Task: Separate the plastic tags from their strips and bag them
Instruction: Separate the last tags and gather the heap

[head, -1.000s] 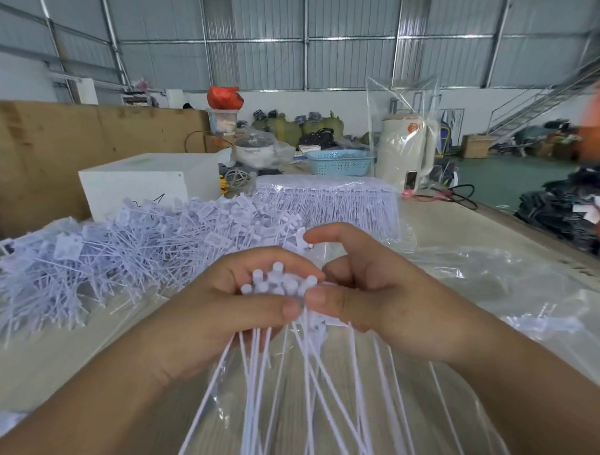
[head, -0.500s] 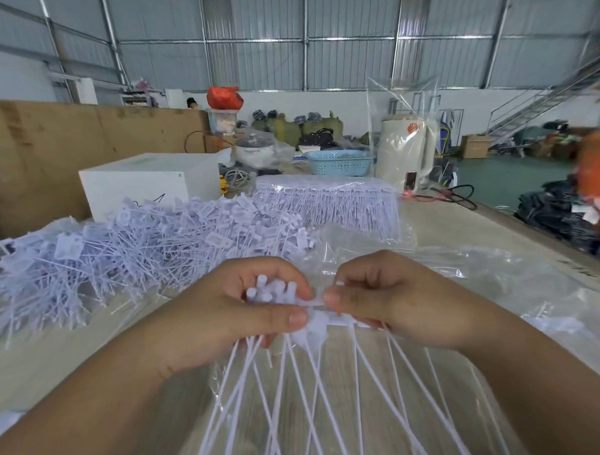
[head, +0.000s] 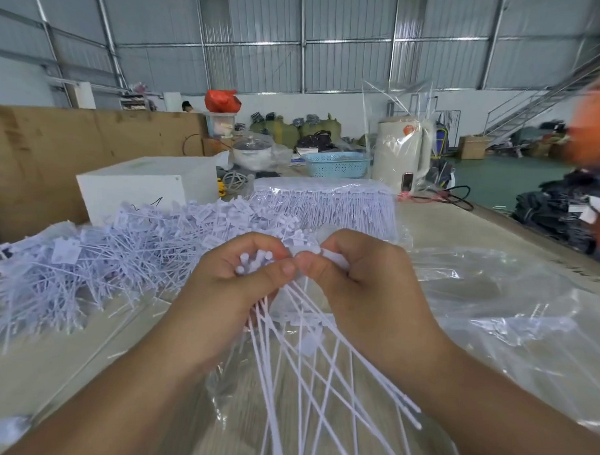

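Holding a bunch of white tags [head: 256,260] by the heads, the left hand [head: 231,293] has its fingers [head: 257,243] curled over the top and the thumb pressed from below. The right hand [head: 361,284] is touching it, thumb tip against thumb tip, and pinches a white strip [head: 320,252] between thumb and curled fingers. Whether this strip is joined to the bunch, I cannot tell. Long thin tails [head: 320,381] hang down from both hands and cross each other below the fingers.

Under the hands and to the right of the fingers lies a clear bag [head: 492,319], spread on the counter [head: 434,225]. To the left of the fingers is a big loose pile [head: 103,254] of tags, reaching up behind the left hand. Beyond the fingers stands a neat block of strips [head: 326,204] in clear wrap. Farther behind it are a white box [head: 140,184], a blue basket [head: 338,164] and a kettle [head: 403,149] under plastic.
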The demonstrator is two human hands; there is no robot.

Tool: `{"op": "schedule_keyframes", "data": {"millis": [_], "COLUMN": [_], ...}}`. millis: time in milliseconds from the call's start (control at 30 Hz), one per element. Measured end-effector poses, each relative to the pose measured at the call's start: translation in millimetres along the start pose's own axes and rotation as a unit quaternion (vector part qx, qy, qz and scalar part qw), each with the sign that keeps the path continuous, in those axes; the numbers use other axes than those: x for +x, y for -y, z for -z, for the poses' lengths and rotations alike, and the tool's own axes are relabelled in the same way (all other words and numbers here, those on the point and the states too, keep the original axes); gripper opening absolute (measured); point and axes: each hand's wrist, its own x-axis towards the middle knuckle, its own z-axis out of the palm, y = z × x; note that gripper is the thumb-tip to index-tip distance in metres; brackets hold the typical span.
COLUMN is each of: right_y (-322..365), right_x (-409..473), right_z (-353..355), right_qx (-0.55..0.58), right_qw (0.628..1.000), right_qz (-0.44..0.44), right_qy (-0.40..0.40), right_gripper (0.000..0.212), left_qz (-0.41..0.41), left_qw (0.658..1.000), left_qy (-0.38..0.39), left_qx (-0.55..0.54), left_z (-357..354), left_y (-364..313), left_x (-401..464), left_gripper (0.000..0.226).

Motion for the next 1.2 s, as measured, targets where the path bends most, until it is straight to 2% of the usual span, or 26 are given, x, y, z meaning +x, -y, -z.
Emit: {"op": "schedule_keyframes", "data": {"millis": [67,133,200,233,300,367,400,500,600,667,733,800,867,1000,1067,1133,1200], "right_y": [1.9,1.0,-7.6,-12.2,-16.9,-17.9,-18.9,-21.9,-14.2,-10.5,-10.8,-19.3,-25.3,-22.2,-22.1,-24.3,-24.5], "right_x": [0.1,2.6,6.4,7.7,6.7,4.0,3.5,4.8,1.2,1.9,8.8,17.9,20.5,13.6,11.0,8.7,9.5], "right_z": [-3.9,-3.0,6.1,11.5,17.7,15.5,12.8,5.1,-3.5,-6.3,0.5,16.1,27.4,23.9,21.7,22.3,24.1], "right_qx": [-0.003,0.078,0.214,0.247,0.241,0.215,0.2,0.154,0.171,0.142,0.076,0.09,0.137,0.242,0.234,0.183,0.151], "right_qw": [1.0,0.996,0.967,0.948,0.927,0.924,0.929,0.955,0.96,0.973,0.988,0.981,0.977,0.949,0.932,0.94,0.952], "right_qz": [0.015,0.007,-0.027,-0.043,-0.063,-0.078,-0.081,-0.101,-0.137,-0.134,-0.133,-0.165,-0.161,-0.085,-0.069,-0.061,-0.052], "right_qy": [-0.002,0.033,0.138,0.197,0.281,0.307,0.301,0.234,0.175,0.121,0.022,-0.054,-0.021,0.186,0.267,0.283,0.261], "right_gripper": [0.039,0.044,0.044,0.043,0.037,0.029,0.027,0.021,0.014,0.024,0.043,0.049,0.048,0.022,0.023,0.023,0.024], "left_qz": [0.019,0.06,0.091,0.094,0.092,0.087,0.086,0.081,0.049,0.015,-0.004,0.0,0.008,0.037,0.054,0.059,0.058], "left_qw": [0.999,0.991,0.977,0.971,0.955,0.942,0.947,0.973,0.986,0.994,0.998,0.999,0.999,0.999,0.998,0.996,0.993], "left_qy": [0.01,0.044,0.106,0.142,0.212,0.26,0.253,0.166,0.118,0.089,0.043,-0.005,-0.02,0.013,0.012,0.017,0.016], "left_qx": [-0.044,-0.113,-0.159,-0.168,-0.184,-0.192,-0.178,-0.134,-0.11,-0.069,-0.035,-0.036,-0.031,-0.004,0.014,0.068,0.099], "left_z": [1.8,8.5,16.4,19.5,20.7,15.7,12.7,8.1,2.4,0.4,2.5,8.6,13.5,14.1,18.5,21.1,21.9], "left_y": [-2.3,-5.6,-7.6,-7.9,-7.9,-9.0,-8.9,-5.1,-3.4,-4.1,-4.9,-5.6,-7.9,-8.2,-6.5,-3.6,-1.2], "left_x": [-0.5,-2.0,-3.9,-5.1,-7.2,-8.6,-8.9,-6.8,-5.2,-5.3,-4.5,-3.1,-2.4,-1.2,0.8,2.2,2.8], "left_gripper": [0.014,0.024,0.037,0.042,0.043,0.036,0.032,0.022,0.02,0.019,0.019,0.02,0.022,0.015,0.012,0.012,0.011]}}
